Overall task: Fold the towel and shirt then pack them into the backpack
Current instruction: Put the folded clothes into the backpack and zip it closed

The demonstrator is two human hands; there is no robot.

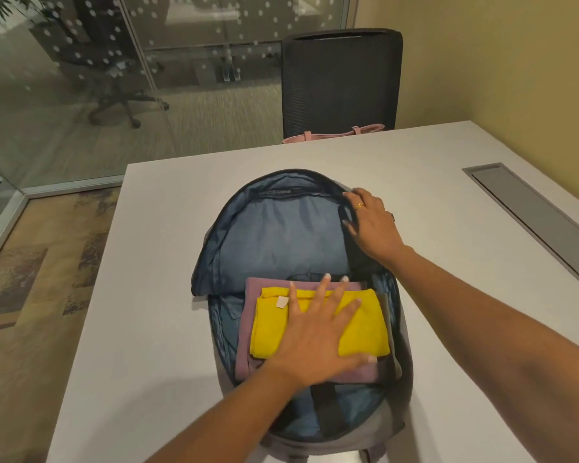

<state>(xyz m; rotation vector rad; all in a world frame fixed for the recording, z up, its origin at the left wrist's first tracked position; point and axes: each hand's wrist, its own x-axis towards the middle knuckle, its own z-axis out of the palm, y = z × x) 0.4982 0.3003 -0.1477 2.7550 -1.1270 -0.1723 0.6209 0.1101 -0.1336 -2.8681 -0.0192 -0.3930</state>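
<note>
On the white bench [168,262], the left hand [318,332] lies flat and released on a folded yellow towel [358,325]; the right hand [371,225] grasps the open grey backpack's [274,228] rim, a carpeted, glass-walled room beyond.

Towel [318,324] under my palm: bright yellow, pale tag. Folded shirt [248,345] beneath: dusty mauve. Backpack [281,235]: grey shell, blue lining, black straps. Table [168,262] white. Office chair [340,81] black mesh; pink bag [331,135] on it. Wall [498,61] pale yellow.

Backpack [274,235] lies unzipped on the white table [168,262]. Left hand [318,335] is flat on the folded yellow towel [358,329], stacked on the folded mauve shirt [248,359] inside. Right hand [375,225] grips the flap's edge.
</note>
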